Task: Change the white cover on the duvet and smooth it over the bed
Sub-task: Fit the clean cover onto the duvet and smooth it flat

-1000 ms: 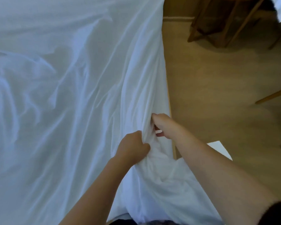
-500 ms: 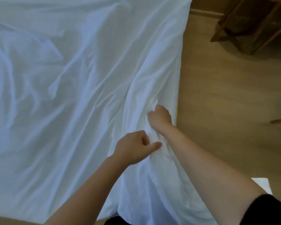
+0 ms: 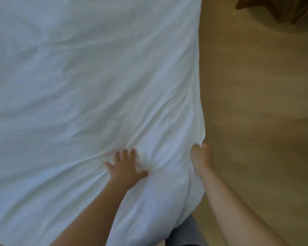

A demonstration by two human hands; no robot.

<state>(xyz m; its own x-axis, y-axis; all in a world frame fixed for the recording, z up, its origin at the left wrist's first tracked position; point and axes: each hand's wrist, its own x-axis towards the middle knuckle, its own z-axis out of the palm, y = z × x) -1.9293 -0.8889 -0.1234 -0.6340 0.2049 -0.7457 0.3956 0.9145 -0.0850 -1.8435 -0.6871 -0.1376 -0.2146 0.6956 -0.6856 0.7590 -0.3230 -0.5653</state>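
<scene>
Your left grip (image 3: 125, 169) presses flat and open on the soft, light cover (image 3: 96, 77), right grip (image 3: 200, 155) pinches its right hem, so pull from there.

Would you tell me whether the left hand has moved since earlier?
Yes. The left hand moved left, away from the edge of the white cover by the floor, now pressing flat.
</scene>
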